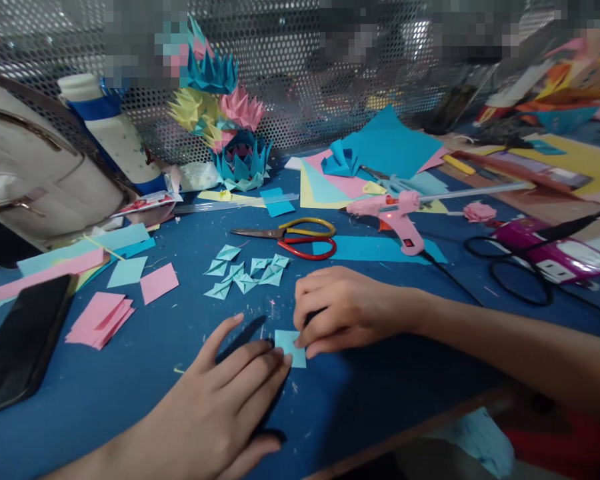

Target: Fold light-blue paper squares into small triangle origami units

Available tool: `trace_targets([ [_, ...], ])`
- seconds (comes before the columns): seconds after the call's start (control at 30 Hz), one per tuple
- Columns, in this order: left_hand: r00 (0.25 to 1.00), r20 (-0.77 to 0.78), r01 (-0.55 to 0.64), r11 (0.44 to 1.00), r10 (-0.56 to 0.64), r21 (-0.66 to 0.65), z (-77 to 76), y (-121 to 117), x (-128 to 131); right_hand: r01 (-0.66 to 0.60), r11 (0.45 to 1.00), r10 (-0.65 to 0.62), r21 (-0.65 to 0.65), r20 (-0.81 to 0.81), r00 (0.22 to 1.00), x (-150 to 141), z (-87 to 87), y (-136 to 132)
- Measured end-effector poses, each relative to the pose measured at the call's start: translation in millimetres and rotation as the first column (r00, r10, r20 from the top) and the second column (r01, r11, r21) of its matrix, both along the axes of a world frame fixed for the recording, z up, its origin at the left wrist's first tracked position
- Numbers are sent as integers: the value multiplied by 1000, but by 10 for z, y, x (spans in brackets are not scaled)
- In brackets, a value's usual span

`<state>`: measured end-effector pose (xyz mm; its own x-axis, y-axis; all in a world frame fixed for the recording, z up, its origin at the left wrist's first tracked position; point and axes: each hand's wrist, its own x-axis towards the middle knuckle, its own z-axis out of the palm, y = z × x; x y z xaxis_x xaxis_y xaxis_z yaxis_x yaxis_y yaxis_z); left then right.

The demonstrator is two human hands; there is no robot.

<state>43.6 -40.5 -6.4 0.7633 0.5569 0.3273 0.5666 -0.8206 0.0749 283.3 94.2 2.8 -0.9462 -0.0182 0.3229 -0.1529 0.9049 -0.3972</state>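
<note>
A small light-blue paper square (pixel 286 341) lies flat on the blue table near its front edge. My left hand (pixel 230 390) reaches in from the lower left, fingers stretched out, with fingertips resting on the paper's left and lower edge. From the right comes my right hand (pixel 340 310), its fingers curled and closed at the paper's right edge. Just beyond both hands sits a group of several light-blue folded paper pieces (pixel 245 280). Behind them lie scissors (pixel 290 238) with one yellow and one red handle loop.
A pink glue gun (pixel 395 213) stands at right, its cord trailing to a purple power strip (pixel 540 250). Pink paper squares (pixel 100 320) and a phone (pixel 27 340) lie left. Behind are a bottle (pixel 113 133), a bag (pixel 40 167) and folded paper flowers (pixel 243 160).
</note>
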Motion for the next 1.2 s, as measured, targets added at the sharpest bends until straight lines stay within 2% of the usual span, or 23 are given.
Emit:
trace_targets([
  [0.2,996,85,-18,1000,16,22,13,-32,39,48,999,-48,-6,-98,994,23,-5,-19],
  [0.37,989,149,-26,1000,23,16,-14,-33,25,85,994,-85,70,-4,996,15,-20,-30],
  [0.6,999,38,7,1000,-8,26,-76,24,-4,98,983,-112,154,86,990,-6,-28,-46],
  [0.8,1000,-26,-5,1000,5,7,-55,31,-1,118,967,-145,226,107,984,-41,-45,-95],
  [0.97,999,33,-8,999,7,36,-19,16,5,117,977,-132,180,73,989,-17,5,-79],
  [1.2,995,104,2,999,3,-44,-19,18,-27,98,982,-90,162,-51,995,12,7,-35],
])
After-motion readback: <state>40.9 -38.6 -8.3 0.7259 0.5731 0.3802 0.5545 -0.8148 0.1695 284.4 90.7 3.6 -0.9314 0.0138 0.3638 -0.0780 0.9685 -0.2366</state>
